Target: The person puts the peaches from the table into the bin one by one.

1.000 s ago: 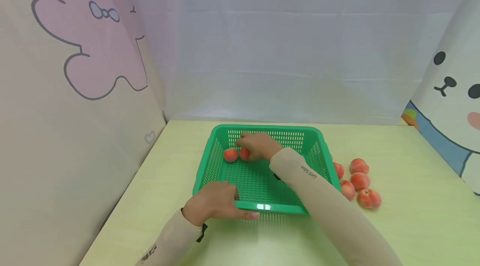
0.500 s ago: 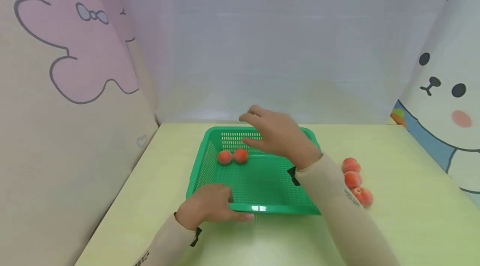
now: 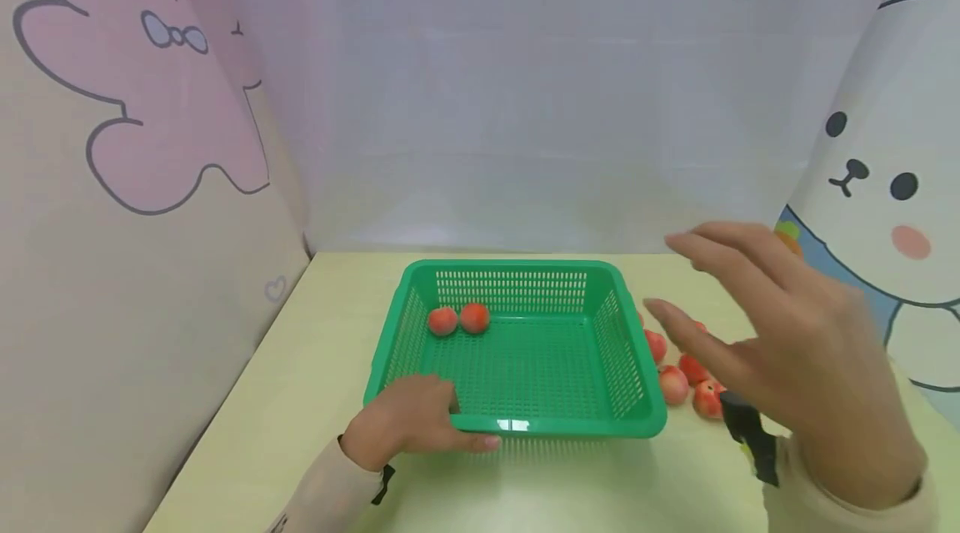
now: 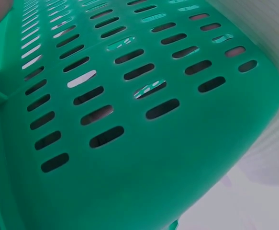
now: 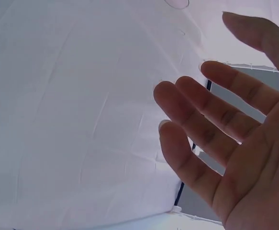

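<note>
Head view, left to right: the left hand (image 3: 408,424) grips the near-left rim of the green basket (image 3: 637,366), two peaches (image 3: 459,319) lying in its far-left corner. The empty right hand (image 3: 780,341), fingers spread, hovers over the loose peaches (image 3: 678,370) just right of the basket.

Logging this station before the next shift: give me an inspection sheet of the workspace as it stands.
Surface: pale yellow-green table, no spills seen.
Job's things: green basket holds two peaches in its far-left corner; loose peaches lie on the table right of it.
Clutter: nothing seen.
Grippers: left hand grips the basket's near rim; right hand open, raised, holding nothing.
Cables: nothing seen.
Surroundings: white backdrop, cartoon-print side panels.
</note>
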The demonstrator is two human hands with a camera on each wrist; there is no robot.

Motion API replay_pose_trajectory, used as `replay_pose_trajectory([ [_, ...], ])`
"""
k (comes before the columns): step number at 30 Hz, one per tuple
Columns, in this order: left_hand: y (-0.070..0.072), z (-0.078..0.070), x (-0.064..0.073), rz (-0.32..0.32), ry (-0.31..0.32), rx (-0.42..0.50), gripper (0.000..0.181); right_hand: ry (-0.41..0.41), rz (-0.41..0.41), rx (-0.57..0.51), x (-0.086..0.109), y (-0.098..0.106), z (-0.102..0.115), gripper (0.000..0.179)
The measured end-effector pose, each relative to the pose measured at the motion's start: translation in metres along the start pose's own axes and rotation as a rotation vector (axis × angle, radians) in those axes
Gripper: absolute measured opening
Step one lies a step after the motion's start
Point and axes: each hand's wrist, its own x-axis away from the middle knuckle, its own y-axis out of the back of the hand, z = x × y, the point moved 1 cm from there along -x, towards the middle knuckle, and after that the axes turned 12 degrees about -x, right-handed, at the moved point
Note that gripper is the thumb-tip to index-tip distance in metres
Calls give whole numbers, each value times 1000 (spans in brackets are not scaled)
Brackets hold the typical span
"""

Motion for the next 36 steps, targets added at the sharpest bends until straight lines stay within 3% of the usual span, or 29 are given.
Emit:
replay_pose_trajectory([
  [5,-2,-1,1,6,4,-7,71,-72,-95,21,26,24,-16,65],
  [9,-1,-1,0,7,0,-3,71,-120,-98,16,36,31,-29,75],
  [14,-1,-1,0,14,4,-5,71,-259,62,139,51,40,-50,85],
  [16,0,-1,0,17,5,-4,71,-334,115,158,58,42,-59,76],
  [21,1,1,-1,26,14,13,71,-489,228,144,71,39,-76,50],
  [27,1,0,0,13,5,31,69,-576,306,134,75,37,-91,50],
  [36,1,1,1,13,4,22,69,-776,612,47,92,29,-122,61],
])
